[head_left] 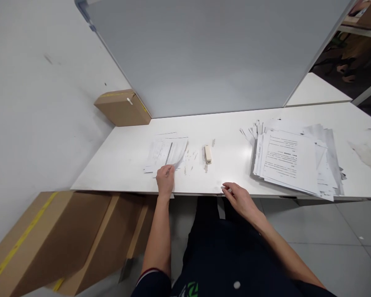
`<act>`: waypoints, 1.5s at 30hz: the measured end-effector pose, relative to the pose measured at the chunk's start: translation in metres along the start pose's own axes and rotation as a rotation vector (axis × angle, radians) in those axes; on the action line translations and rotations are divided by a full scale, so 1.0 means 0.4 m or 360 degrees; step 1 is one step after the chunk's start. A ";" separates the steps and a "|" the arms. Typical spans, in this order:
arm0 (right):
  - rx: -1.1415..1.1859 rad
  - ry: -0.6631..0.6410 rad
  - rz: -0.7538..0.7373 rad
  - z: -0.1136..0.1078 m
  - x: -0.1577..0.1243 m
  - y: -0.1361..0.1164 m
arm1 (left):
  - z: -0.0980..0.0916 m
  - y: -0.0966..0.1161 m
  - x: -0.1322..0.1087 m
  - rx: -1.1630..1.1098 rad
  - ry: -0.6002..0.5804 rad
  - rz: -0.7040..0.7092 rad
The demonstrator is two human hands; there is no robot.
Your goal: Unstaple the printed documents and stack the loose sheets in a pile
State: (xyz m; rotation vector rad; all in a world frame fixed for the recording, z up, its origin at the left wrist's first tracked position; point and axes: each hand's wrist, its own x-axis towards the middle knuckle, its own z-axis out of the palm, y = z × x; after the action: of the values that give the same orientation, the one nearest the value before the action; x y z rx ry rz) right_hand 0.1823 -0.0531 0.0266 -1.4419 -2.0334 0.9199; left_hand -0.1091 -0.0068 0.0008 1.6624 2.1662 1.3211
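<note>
My left hand (165, 178) is closed on the near edge of a sheet of paper (177, 149), which curls up a little at its right side. This sheet lies on a small, loose pile of printed papers (156, 152) on the white table. Just above the table's front edge, my right hand (237, 197) has its fingers apart and slightly bent, with nothing in them. Between the hands and farther back lies a small cream oblong block (207, 154), possibly a stapler. Dark smudges mark the tabletop beside it.
A tall, messy stack of printed papers (284, 161) covers part of the table's right side. A grey-white panel (210, 62) stands along the back. One cardboard box (123, 109) sits at the back left corner; larger cardboard boxes (58, 231) stand on the floor at left.
</note>
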 end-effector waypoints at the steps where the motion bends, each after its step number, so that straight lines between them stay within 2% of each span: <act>1: 0.0045 -0.0004 0.0012 0.000 0.002 -0.004 | -0.001 0.020 -0.014 -0.0081 -0.0007 -0.0006; 4: 0.0267 -0.0096 0.0078 0.007 0.017 -0.016 | 0.008 0.076 -0.064 -0.0313 -0.0181 0.0000; 7: 0.0545 -0.0211 0.0136 0.030 0.050 -0.024 | 0.032 0.102 -0.100 -0.0440 -0.0368 -0.0128; 11: 0.0937 -0.0327 0.0268 0.081 0.118 -0.031 | 0.054 0.091 -0.105 -0.0519 -0.0482 -0.0334; 16: 0.1514 -0.0515 0.0616 0.144 0.201 -0.062 | 0.044 0.077 -0.088 -0.0546 -0.0546 -0.0343; 21: 0.1697 -0.0544 0.0702 0.170 0.236 -0.082 | 0.034 0.081 -0.086 -0.0524 -0.0555 -0.0286; 25: 0.1778 -0.0523 0.0788 0.164 0.240 -0.080 | 0.032 0.086 -0.085 -0.0537 -0.0551 -0.0325; 29: 0.1723 -0.0544 0.0779 0.158 0.241 -0.078 | 0.032 0.091 -0.083 -0.0526 -0.0552 -0.0355; 33: 0.1369 -0.0579 0.0642 0.176 0.248 -0.073 | 0.028 0.092 -0.088 -0.0470 -0.0452 -0.0342; 40: 0.1199 -0.0481 0.0516 0.231 0.301 -0.101 | -0.010 0.087 -0.098 -0.0271 0.0016 -0.0105; 42: 0.1163 -0.0445 0.0477 0.226 0.305 -0.111 | -0.019 0.086 -0.101 -0.0232 0.0096 -0.0066; 45: 0.1048 -0.0238 0.0389 0.198 0.284 -0.107 | -0.025 0.089 -0.114 -0.0249 0.0139 -0.0035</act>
State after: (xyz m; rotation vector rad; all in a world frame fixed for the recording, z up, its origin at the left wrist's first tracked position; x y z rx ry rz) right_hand 0.0620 0.0253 0.0071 -1.2745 -1.4383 1.6495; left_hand -0.0704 -0.0491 0.0131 1.5459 2.0595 1.5404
